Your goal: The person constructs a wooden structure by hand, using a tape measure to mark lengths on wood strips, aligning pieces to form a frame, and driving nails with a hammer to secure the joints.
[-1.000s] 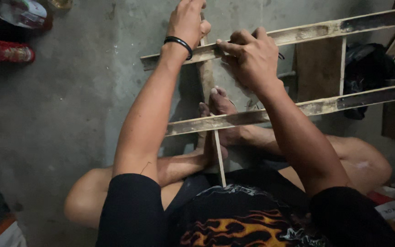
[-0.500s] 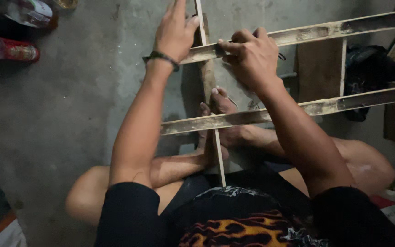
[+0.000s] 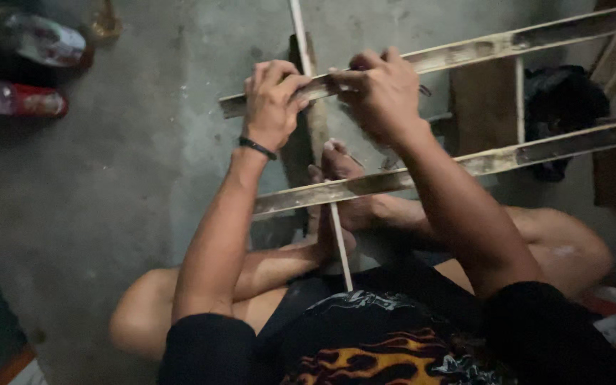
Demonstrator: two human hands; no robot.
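Note:
A frame of pale bamboo slats lies over my crossed legs. My left hand [image 3: 271,105], with a black wristband, grips the far slat [image 3: 479,48] where a thin upright stick [image 3: 301,36] crosses it. My right hand [image 3: 379,93] is closed on the same slat just to the right of that crossing, fingers curled over it. The near slat [image 3: 393,182] runs across under my forearms, and my foot [image 3: 340,167] presses against it. The thin stick carries on below the near slat toward my lap [image 3: 341,249].
Bare concrete floor [image 3: 108,199] spreads to the left. Plastic bottles [image 3: 30,71] lie at the top left. A second thin upright [image 3: 519,100] joins the two slats at right, beside a dark bag [image 3: 565,107] and wooden boards [image 3: 483,107].
My left hand has come down from the far side of the frame and closed on the far slat at the stick crossing. My right hand has stayed in place.

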